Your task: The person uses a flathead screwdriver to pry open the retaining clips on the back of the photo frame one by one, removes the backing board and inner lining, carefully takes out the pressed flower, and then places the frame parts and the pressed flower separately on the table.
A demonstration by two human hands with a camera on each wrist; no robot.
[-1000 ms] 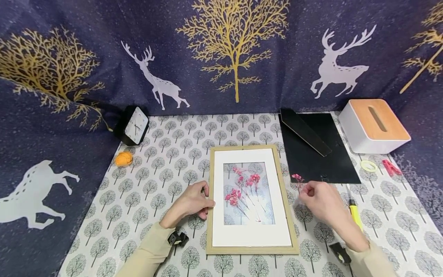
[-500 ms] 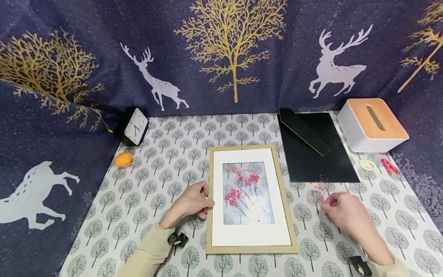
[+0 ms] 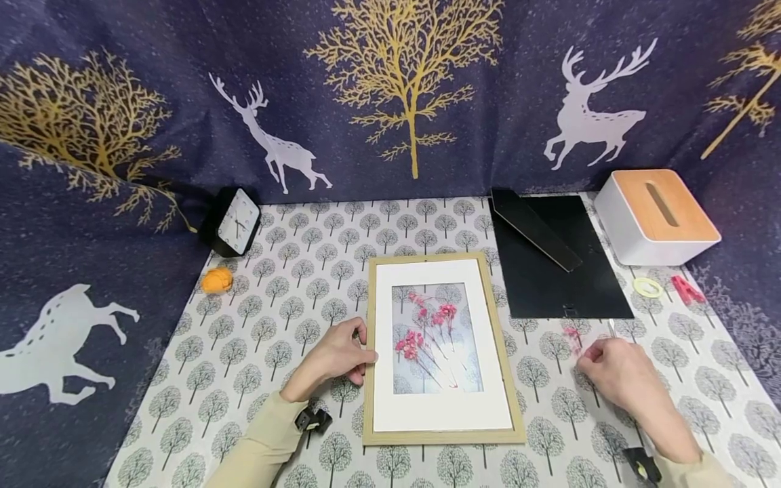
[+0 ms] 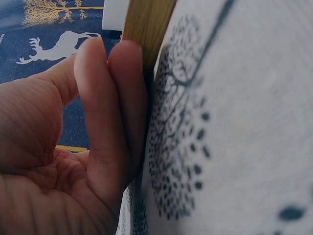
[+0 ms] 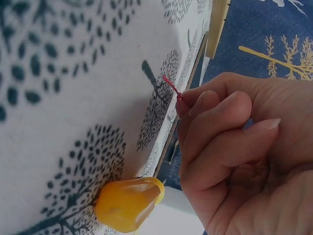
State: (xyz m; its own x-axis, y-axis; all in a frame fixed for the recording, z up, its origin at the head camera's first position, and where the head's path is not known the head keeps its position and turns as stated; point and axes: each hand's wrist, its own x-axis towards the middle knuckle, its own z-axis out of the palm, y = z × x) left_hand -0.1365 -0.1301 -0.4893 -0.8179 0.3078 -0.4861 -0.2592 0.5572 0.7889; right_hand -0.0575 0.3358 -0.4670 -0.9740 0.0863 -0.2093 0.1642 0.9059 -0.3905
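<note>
A light wooden picture frame (image 3: 370,339) with a white mat lies in front of me. Pink dried flowers (image 3: 410,344) spread across its window. My left hand (image 3: 335,356) holds the frame's left side, thumb over the edge and fingers along the outside; in the left wrist view two fingers lie against the wood (image 4: 146,34). To the right of the frame, my right hand (image 3: 622,373) pinches a thin dried flower sprig (image 3: 573,335) between thumb and forefinger. Its reddish stem end (image 5: 170,86) pokes out of the fingertips in the right wrist view.
A screwdriver, its shaft (image 3: 612,328) showing and its yellow handle (image 5: 124,203) near the right hand, lies on the cloth. Behind are a black backing board (image 3: 561,291), a tissue box (image 3: 653,230), a pale ring (image 3: 647,287), a red clip (image 3: 688,290), a clock (image 3: 234,224) and an orange object (image 3: 217,279).
My right hand has moved right, away from the frame, with the flower sprig in its fingers, and now covers the screwdriver's handle. My left hand has stayed at the frame's left side.
</note>
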